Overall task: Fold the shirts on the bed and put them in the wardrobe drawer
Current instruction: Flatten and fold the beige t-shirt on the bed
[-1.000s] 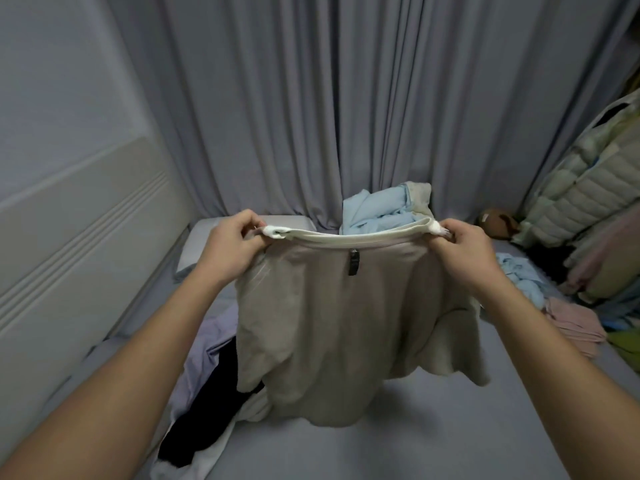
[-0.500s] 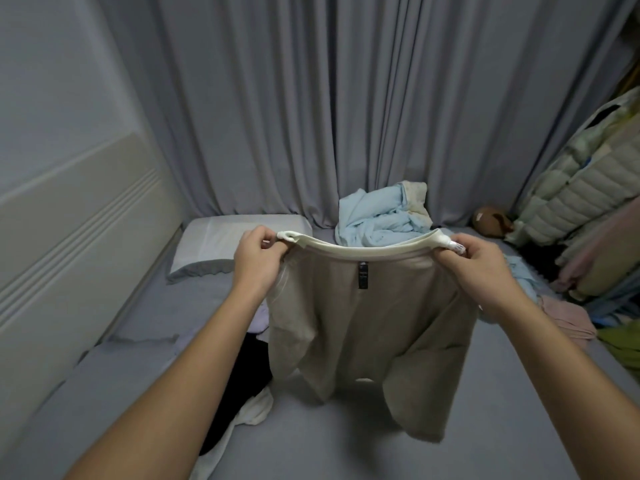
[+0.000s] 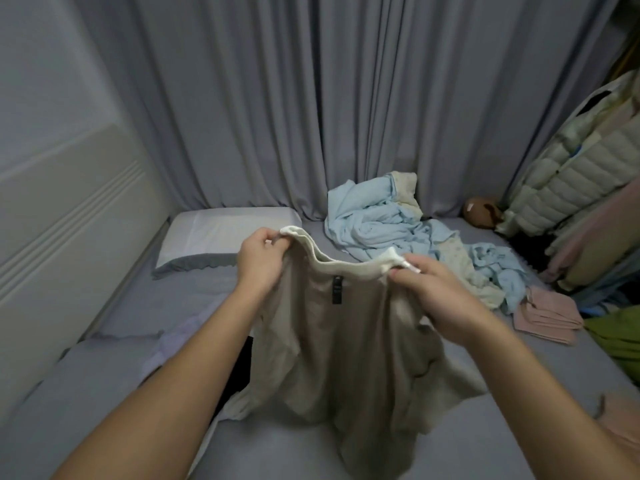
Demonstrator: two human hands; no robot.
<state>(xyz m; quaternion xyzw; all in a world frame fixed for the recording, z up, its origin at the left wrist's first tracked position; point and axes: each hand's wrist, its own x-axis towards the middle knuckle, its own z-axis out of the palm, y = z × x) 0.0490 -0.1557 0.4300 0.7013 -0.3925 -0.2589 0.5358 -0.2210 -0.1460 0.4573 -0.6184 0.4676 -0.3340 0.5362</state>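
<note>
Your hands have come closer together and lower than a second ago, left hand [image 3: 261, 259] and right hand [image 3: 440, 292] each pinching the collar of the shirt [image 3: 346, 348], whose hem now drapes onto the bed [image 3: 450, 445] below them, so you look ready to lay it flat.

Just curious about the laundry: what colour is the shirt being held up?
Beige shirt with a paler cream collar, seen in the head view.

The beige shirt [image 3: 349, 348] hides most of a black garment [image 3: 239, 372] behind it, and its small black label [image 3: 336, 289] is too blurred to read. A green cloth [image 3: 620, 336] and a pink one [image 3: 621, 431] are cut off by the right edge.
</note>
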